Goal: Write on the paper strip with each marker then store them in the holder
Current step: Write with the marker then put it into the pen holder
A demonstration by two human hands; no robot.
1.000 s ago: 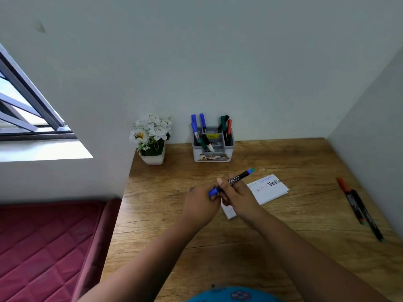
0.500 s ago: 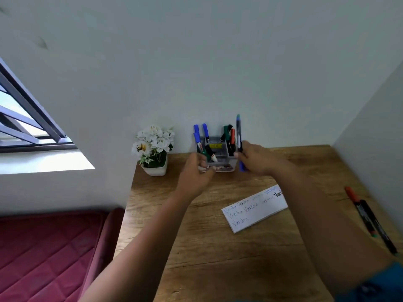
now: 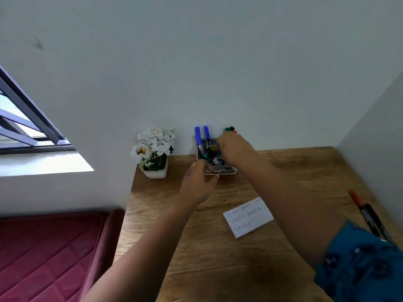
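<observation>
Now, closest to me, my right sleeve [image 3: 357, 264] fills the lower right corner, blue and patterned, and both forearms stretch forward over the wooden surface [image 3: 218, 269]. A second ago both hands met above the paper strip around a blue marker; half a second ago the right hand held that marker upright beside the holder. That marker no longer stands clear of the hand.

One paper strip [image 3: 248, 216] lies flat between my arms, partly under the right forearm, with several handwritten words across it. Off to the right, two markers [image 3: 368, 214] lie side by side on the surface, one orange-capped and one dark, where they lay before.

Further out, my left hand [image 3: 199, 184] has its fingers curled at the front left corner of the holder; I cannot tell whether this grip actually closes on the holder or only hovers against it. My right hand [image 3: 233, 149] reaches over the holder [image 3: 229, 171], knuckles up, fingers turned down into it and hidden, so I cannot tell if that grip is clamped on the blue marker or has let go.

In the holder I count three blue markers [image 3: 198, 140] at the left, some green and red caps poking out behind the right hand, and more lying low inside. One pot of white flowers [image 3: 155, 149] sits just left of the holder, against the wall [image 3: 196, 62].
</observation>
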